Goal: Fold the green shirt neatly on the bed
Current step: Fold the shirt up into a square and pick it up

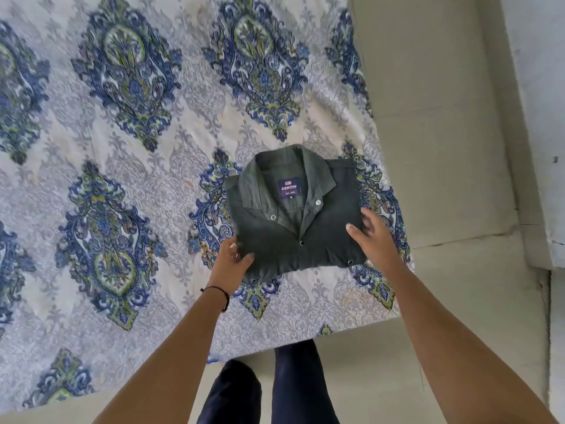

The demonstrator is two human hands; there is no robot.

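The dark green shirt [293, 221] lies on the bed as a compact folded rectangle, collar up and facing away from me, with a blue label showing inside the neck. My left hand [234, 260] grips its near left corner, thumb on top and fingers tucked beneath the fabric. My right hand [371, 235] holds the right edge, thumb laid on the cloth and fingers wrapped around the side. A thin black band circles my left wrist.
The bed sheet [128, 185] is white with large blue and green ornaments and fills the left and middle. Its edge runs close to the shirt on the right. Beyond it is pale tiled floor [443, 148], a wall at far right, and my legs below.
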